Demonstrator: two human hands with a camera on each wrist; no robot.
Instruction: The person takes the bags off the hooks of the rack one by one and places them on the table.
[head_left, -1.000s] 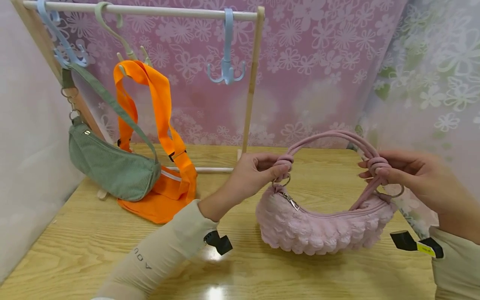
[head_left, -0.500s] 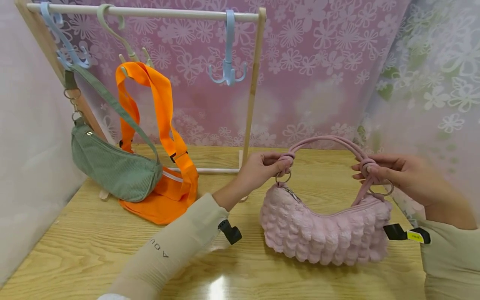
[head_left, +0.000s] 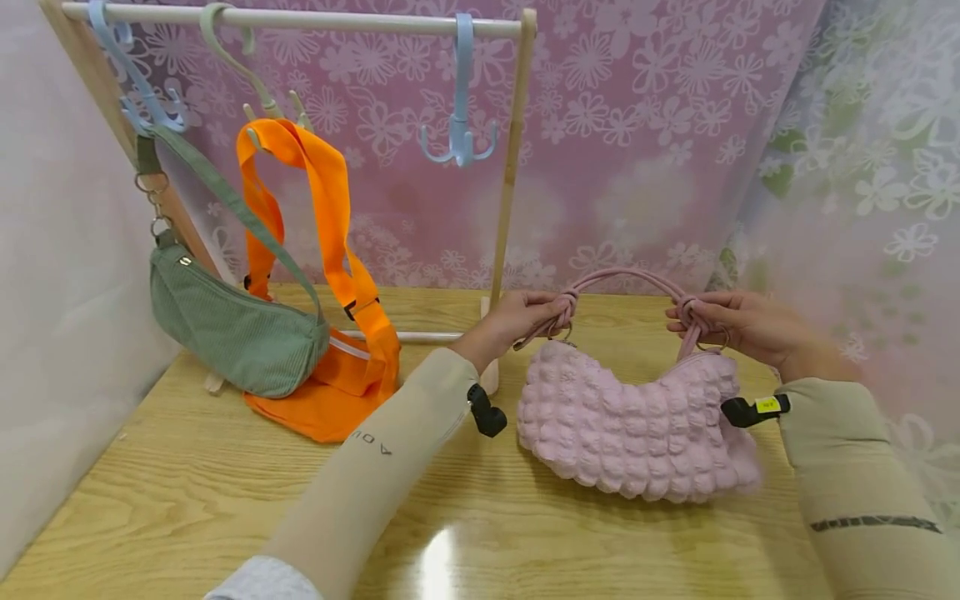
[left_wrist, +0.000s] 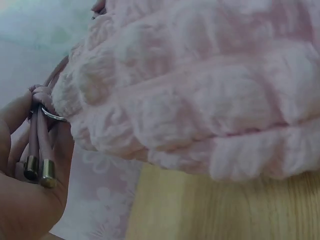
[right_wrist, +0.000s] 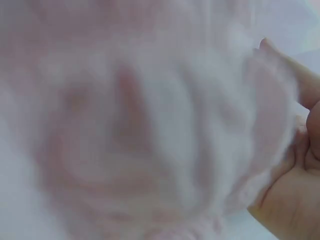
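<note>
I am holding the pink bag (head_left: 630, 425) right of centre in the head view, its puffy side facing the camera and its handle (head_left: 626, 272) arching above; I cannot tell whether its underside is touching the table (head_left: 187, 508). My left hand (head_left: 517, 322) is pinching the knot at the handle's left end, fingers and thumb clamped together on it. In the left wrist view, two metal-tipped cord ends (left_wrist: 48, 175) are hanging down against my palm, and a metal ring (left_wrist: 52, 116) is showing beside the knot. My right hand (head_left: 757, 327) is pinching the other knot, its thumb and fingers closed on the cord; in the right wrist view, blurred pink cloth is filling most of the frame, my fingers lying along the right edge. At the left of the head view, a green bag (head_left: 236, 325) is hanging from a blue hook (head_left: 142, 92), partly covering an orange bag (head_left: 322, 408) whose strap is looping over a pale green hook (head_left: 251, 71). Another blue hook (head_left: 461, 125) is hanging bare from the white rail (head_left: 337, 18) at top centre.
</note>
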